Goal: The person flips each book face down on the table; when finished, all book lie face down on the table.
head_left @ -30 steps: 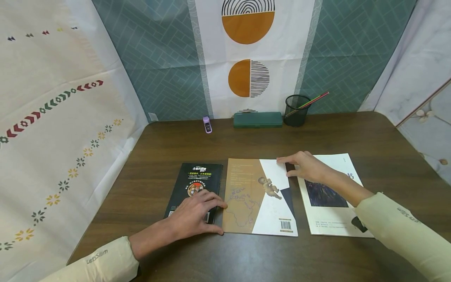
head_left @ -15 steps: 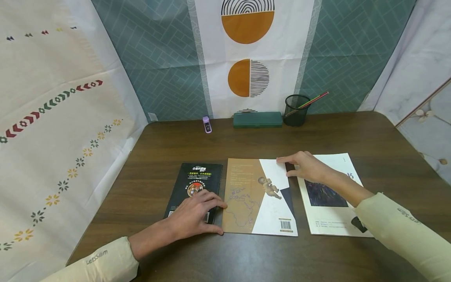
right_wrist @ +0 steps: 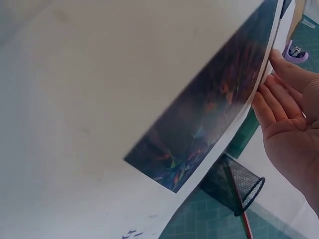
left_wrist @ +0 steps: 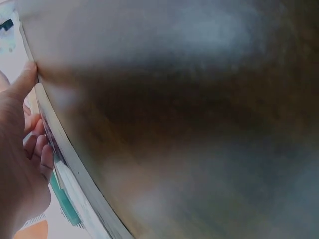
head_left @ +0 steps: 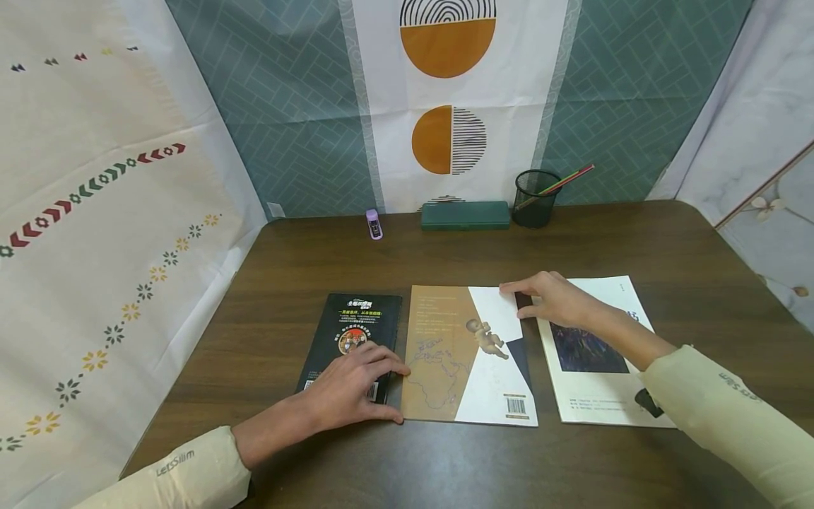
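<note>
Three books lie flat in a row on the brown table. The middle book (head_left: 439,353) has a brown and white cover with a baby figure and a barcode. My left hand (head_left: 352,385) lies across the lower part of the black book (head_left: 333,325), its fingertips and thumb at the middle book's left edge. At that book's upper right edge, my right hand (head_left: 556,300) touches with finger and thumb. Its wrist passes over the white book (head_left: 591,396), whose dark picture is partly covered. Both hands have relaxed fingers, closed round nothing.
Along the table's back edge stand a small purple-capped item (head_left: 374,225), a green case (head_left: 466,216) and a black mesh pen cup (head_left: 534,205) holding pencils. Fabric hangs behind the table and at both sides.
</note>
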Demonstrator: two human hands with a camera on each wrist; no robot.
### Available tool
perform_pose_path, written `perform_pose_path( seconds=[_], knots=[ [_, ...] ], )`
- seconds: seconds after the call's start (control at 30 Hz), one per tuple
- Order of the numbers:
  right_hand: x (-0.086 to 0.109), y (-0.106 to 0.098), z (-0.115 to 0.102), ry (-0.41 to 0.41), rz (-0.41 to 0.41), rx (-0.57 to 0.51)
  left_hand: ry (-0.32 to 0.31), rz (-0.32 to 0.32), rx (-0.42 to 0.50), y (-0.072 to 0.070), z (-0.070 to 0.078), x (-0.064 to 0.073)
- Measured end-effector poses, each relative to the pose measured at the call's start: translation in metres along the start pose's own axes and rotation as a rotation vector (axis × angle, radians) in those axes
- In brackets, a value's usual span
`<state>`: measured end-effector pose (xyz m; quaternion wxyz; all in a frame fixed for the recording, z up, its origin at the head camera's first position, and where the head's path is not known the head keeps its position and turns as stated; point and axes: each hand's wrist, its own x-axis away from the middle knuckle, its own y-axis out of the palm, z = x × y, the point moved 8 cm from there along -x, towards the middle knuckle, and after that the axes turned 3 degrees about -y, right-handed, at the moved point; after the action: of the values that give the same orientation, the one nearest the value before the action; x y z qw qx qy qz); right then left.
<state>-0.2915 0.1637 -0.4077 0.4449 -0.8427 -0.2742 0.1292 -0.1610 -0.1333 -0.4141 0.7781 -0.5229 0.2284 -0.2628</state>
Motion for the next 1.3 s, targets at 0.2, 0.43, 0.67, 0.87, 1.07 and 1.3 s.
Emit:
perform_pose_path(
  seconds=[0.2,0.43,0.67,0.87,1.07,1.3],
  knots=[
    [0.001,-0.011,-0.001,-0.04,0.013,0.006,0.007,-0.096,0.145,-0.004,-0.007,-0.004],
    [0.01,-0.033,0.011,-0.046,0.068,-0.006,0.043,-0.108,0.276,-0.023,-0.021,-0.02],
    [0.025,-0.053,0.03,0.032,0.108,-0.038,0.067,-0.039,0.271,-0.046,-0.021,-0.053],
    [0.04,-0.066,0.054,0.108,0.121,-0.071,0.1,0.008,0.331,-0.05,-0.008,-0.091],
    [0.059,-0.075,0.083,0.181,0.128,-0.07,0.123,-0.005,0.417,-0.034,0.019,-0.125],
    [0.082,-0.082,0.114,0.245,0.131,-0.113,0.113,-0.098,0.483,0.0,0.06,-0.153]
  ],
)
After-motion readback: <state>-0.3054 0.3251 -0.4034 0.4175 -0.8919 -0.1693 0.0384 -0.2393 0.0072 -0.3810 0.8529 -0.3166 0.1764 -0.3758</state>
